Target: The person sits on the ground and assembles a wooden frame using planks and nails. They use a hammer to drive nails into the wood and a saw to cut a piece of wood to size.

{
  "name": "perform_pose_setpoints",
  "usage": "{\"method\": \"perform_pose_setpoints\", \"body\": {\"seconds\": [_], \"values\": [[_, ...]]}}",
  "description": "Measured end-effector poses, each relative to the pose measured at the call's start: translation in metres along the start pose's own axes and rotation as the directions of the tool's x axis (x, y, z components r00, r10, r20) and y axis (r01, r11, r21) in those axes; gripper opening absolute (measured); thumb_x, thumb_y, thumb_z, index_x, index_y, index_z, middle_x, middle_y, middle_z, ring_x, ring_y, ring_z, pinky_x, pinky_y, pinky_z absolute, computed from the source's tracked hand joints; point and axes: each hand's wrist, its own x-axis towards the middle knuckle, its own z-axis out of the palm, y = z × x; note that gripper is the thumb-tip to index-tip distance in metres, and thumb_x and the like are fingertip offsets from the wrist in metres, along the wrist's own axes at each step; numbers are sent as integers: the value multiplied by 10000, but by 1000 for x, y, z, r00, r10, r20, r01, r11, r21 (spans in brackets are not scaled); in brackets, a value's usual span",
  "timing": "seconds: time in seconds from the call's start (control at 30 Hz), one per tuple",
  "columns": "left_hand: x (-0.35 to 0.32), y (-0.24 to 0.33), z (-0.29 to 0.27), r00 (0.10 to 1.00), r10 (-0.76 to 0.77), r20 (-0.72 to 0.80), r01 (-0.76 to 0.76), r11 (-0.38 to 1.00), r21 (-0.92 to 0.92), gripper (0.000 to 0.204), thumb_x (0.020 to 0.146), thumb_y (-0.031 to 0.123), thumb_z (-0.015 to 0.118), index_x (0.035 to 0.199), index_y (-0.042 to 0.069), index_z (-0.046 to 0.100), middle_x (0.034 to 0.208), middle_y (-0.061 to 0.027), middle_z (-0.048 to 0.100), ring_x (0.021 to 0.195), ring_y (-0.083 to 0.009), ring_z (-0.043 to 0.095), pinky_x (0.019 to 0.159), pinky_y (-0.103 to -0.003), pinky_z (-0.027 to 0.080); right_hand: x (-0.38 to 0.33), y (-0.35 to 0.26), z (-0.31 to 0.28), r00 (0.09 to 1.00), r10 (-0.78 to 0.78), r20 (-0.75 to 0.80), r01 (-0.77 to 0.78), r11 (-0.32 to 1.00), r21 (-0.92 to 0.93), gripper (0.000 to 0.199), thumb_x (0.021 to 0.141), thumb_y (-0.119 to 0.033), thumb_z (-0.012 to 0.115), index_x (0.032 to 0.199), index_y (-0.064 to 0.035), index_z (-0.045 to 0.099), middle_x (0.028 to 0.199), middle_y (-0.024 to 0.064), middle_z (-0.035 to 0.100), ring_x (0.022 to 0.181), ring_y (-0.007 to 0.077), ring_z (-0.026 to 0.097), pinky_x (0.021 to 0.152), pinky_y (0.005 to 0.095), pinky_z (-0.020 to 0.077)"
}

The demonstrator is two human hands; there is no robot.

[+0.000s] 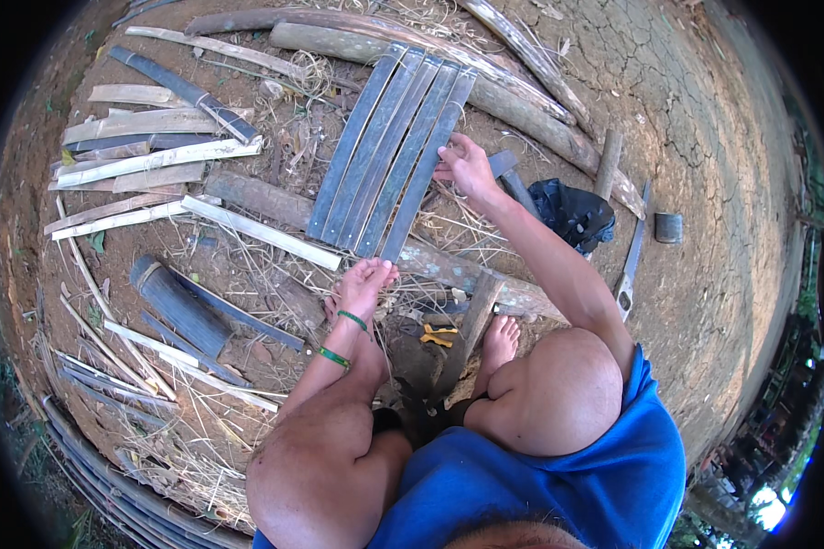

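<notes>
head view: the slatted panel [389,148] sits just beyond the left hand [366,282], fingers curled, hold unclear; the right hand [470,171] pinches the panel's right edge.

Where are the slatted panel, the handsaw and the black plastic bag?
Slatted panel [392,151]: head view, on a slat near its middle.
Handsaw [635,245]: head view, midway along the blade.
Black plastic bag [568,212]: head view, on its crumpled middle.
</notes>
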Motion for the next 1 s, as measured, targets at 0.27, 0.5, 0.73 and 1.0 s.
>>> {"method": "perform_pose_setpoints", "body": {"seconds": [0.27,0.5,0.73,1.0], "values": [[0,-3,-3,1000,16,18,-16,1000,0,177,995,167,689,1081,19,643,1029,-135,748,925,-192,739,827,-292,589,1,5,0,999,33,-14,-32,999,28,532,1026,-88,579,1483,78,363,1103,220,695,874,242,717,753,356,638],[2,0,0,1000,-28,10,28,1000,8,232,992,213,703,1086,8,643,1013,-132,746,912,-193,738,825,-286,586,2,6,2,998,45,-39,-44,999,15,503,1021,-83,584,1458,73,391,1113,224,694,857,234,718,727,358,637],[1,2,3,1000,-22,4,22,1000,2,232,985,215,714,1067,8,652,984,-129,747,891,-195,738,802,-290,589,-1,-2,2,997,65,-45,-67,998,-22,494,1016,-78,584,1447,80,401,1119,230,683,876,251,720,748,356,645],[-1,5,5,999,-40,-21,40,999,18,235,977,205,724,1067,3,644,987,-125,746,888,-187,737,803,-285,588,2,-1,0,999,43,-25,-43,998,-34,479,1014,-77,589,1427,83,408,1108,227,691,851,241,724,730,345,645]]}}
